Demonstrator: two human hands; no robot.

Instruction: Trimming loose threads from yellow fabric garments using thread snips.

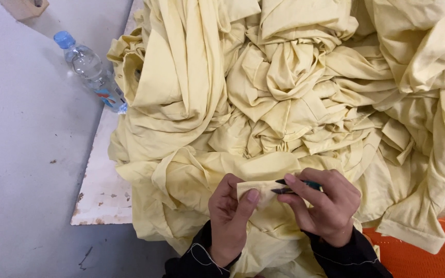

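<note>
Trimming one yellow garment edge
Your left hand (230,216) pinches the fabric edge (263,189); your right hand (325,206) grips small snips (297,186); the heaped yellow garments (284,87) look untouched.

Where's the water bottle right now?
The water bottle lies upper left in the head view, on the grey surface by the left edge of the yellow cloth pile.

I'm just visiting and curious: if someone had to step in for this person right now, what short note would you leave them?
Left hand: pinches a folded edge of pale yellow fabric between thumb and fingers.
Right hand: grips small thread snips, blades at that edge.
Fabric pile: a big heap of the same yellow cloth covers the board ahead.
Water bottle: lies left of the heap.
Orange basket: lower right.
Done or left: can't tell how many pieces are trimmed.
</note>
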